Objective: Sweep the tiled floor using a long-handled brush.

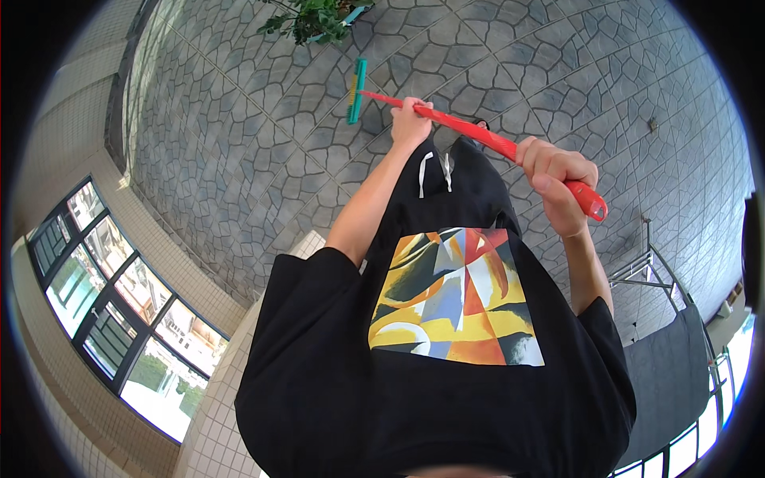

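A red long-handled brush crosses in front of me. My left hand [411,124] is closed around the middle of its red handle [469,130]. Near the handle's end, which has a hanging hole, my right hand [557,179] grips it with the fingers wrapped over. At the far end, the green brush head [357,91] with yellow and green bristles is at the stone-patterned floor [287,113], ahead and to the left; whether the bristles touch the floor I cannot tell.
A leafy potted plant [317,21] stands on the floor ahead. On the left are a tiled wall [224,412] and a dark-framed window [119,305]. A metal-framed folding lounger with grey fabric [666,370] is at the right. My foot [482,124] shows below the handle.
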`<state>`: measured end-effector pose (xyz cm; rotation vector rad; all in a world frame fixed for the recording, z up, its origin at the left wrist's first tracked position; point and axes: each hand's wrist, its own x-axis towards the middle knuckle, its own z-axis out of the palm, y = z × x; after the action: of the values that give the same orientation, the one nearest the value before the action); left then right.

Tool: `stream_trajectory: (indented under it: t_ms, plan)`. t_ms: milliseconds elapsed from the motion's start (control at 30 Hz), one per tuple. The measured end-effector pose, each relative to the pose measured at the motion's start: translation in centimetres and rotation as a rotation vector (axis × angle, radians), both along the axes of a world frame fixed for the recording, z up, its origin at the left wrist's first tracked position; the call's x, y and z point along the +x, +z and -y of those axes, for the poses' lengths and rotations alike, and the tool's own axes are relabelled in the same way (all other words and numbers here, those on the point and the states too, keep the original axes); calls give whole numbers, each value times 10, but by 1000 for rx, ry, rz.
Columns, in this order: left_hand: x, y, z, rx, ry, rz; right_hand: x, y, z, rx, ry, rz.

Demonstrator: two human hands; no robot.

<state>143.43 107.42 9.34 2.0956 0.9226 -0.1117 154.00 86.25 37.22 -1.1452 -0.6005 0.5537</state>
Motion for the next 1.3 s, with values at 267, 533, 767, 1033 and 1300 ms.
stream_trajectory:
  t_ms: [267,533,767,1033,1300]
  plan:
    - [-63,-64,-59,-250,166,-75,-17,-70,-48,-49,268,97]
    - [24,-62,24,-552,60,44,19,-18,-24,-154,109,160]
    - [110,-37,119,-669,-9,284,62,52,2,-311,219,372]
    - [82,5,118,-383,-80,405,41,83,37,-95,69,181]
    - [46,-12,67,-396,-87,144,9,21,61,-56,-183,-64]
